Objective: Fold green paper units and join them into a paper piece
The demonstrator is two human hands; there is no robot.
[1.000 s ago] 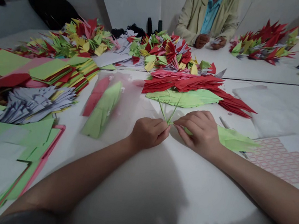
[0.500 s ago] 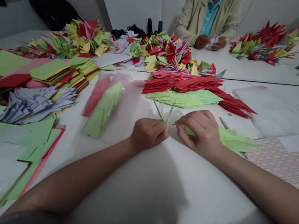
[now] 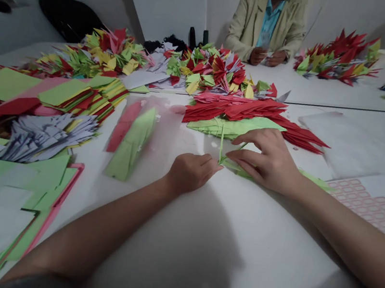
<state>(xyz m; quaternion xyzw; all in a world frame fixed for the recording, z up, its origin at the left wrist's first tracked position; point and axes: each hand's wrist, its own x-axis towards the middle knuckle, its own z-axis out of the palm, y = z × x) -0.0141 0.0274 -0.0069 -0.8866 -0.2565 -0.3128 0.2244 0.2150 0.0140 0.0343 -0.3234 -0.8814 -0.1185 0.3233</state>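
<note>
A narrow folded green paper piece [image 3: 221,141] with two thin prongs spreading in a V stands over the table. My left hand [image 3: 193,173] is closed, pinching it at the bottom where the prongs meet. My right hand [image 3: 266,158] is curled around the right prong, its thumb and a finger close together near the base and the index finger raised above. Part of that prong is hidden by the fingers. Beneath the right hand lie flat green folded papers [image 3: 314,179]. Just beyond my hands are a stack of green folded papers [image 3: 246,127] and red folded papers [image 3: 242,109].
A clear plastic bag [image 3: 134,142] with red and green papers lies left. Paper stacks [image 3: 51,180] fill the left side. Piles of colourful folded pieces [image 3: 215,67] line the back. A person [image 3: 268,34] sits opposite, holding small paper. A printed sheet [image 3: 369,206] lies right.
My right hand has moved up and left onto the right prong, fingers spreading more. My left hand has shifted slightly right. The prongs now lean more to the right. The person opposite has lowered their paper.
</note>
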